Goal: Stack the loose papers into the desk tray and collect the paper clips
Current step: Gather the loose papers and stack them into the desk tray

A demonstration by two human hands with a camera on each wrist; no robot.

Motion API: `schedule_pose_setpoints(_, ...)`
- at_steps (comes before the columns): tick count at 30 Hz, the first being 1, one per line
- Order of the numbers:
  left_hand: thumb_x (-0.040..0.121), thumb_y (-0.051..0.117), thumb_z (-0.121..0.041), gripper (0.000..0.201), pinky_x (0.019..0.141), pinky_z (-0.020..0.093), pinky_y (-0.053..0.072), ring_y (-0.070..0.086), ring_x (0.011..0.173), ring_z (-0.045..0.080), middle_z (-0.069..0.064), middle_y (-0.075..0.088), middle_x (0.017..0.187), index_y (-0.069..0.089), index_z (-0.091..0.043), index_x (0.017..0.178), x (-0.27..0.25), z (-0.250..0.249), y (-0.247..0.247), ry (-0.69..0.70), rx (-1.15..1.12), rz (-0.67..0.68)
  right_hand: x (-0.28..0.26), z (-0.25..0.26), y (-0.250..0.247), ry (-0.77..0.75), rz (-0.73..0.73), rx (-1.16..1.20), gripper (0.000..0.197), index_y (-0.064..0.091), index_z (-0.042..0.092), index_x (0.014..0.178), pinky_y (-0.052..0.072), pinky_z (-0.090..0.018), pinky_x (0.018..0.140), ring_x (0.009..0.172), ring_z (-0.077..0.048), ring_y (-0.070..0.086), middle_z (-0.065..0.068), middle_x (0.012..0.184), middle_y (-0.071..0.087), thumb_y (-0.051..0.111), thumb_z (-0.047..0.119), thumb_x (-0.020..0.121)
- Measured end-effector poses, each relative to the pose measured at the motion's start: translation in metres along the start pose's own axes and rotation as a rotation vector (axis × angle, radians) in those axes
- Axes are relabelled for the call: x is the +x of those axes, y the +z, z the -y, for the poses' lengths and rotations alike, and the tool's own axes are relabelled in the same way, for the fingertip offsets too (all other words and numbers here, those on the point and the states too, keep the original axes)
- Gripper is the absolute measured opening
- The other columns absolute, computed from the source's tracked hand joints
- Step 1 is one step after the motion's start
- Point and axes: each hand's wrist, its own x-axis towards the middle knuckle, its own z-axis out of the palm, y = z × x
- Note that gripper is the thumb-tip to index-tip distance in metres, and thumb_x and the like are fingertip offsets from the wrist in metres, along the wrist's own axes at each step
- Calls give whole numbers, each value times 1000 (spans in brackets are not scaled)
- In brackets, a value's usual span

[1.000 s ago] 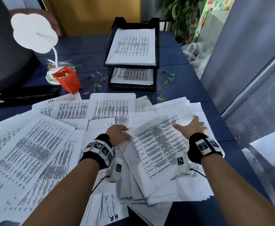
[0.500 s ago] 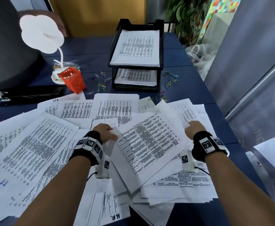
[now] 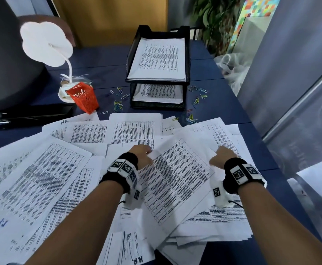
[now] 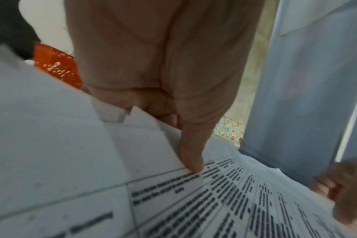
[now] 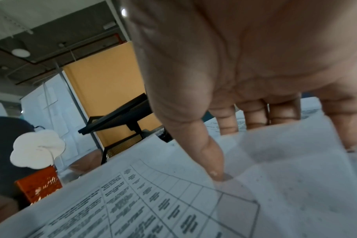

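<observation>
Sheet (image 3: 175, 178) turned squarer, pinched between hands (image 3: 183, 159)

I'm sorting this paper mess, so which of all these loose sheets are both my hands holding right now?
The tilted table-printed sheet lying topmost between your wrists: left hand pinches its left edge, right hand its right.

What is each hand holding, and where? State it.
Both grip the same printed sheet: the left hand pinches its far-left corner, the right hand its far-right edge.
</observation>
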Motion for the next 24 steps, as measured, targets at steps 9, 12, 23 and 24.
schedule_pose_setpoints(9,88,62,-22,17,66,28,41,50,76,22,8,56,85,51,-12,97,-9,58,-3,-3,-354,-108,0,-3,6,145,-233,582,88,28,1,138,39,-46,101,125,-39,44,-22,138,42,72,45,76)
schedule_pose_setpoints(12,81,69,-20,41,71,29,46,56,86,24,18,62,102,48,-12,115,-11,67,-2,-87,-443,-1,1,4,14,122,-78,631,62,55,2,102,51,-38,92,82,-28,61,-17,99,65,65,56,73)
schedule_pose_setpoints(23,97,49,-35,72,108,37,35,39,134,31,13,30,153,9,-13,152,-1,23,8,-50,-120,-38,-16,21,14,-170,50,390,49,44,5,138,42,-41,103,125,-31,48,-14,144,42,57,15,91)
schedule_pose_setpoints(24,95,53,-31,74,106,37,37,41,132,32,14,32,151,9,-13,152,-1,21,10,-64,-170,-72,-16,20,15,-178,47,399,51,43,8,139,41,-41,104,126,-30,47,-13,146,41,58,15,91)
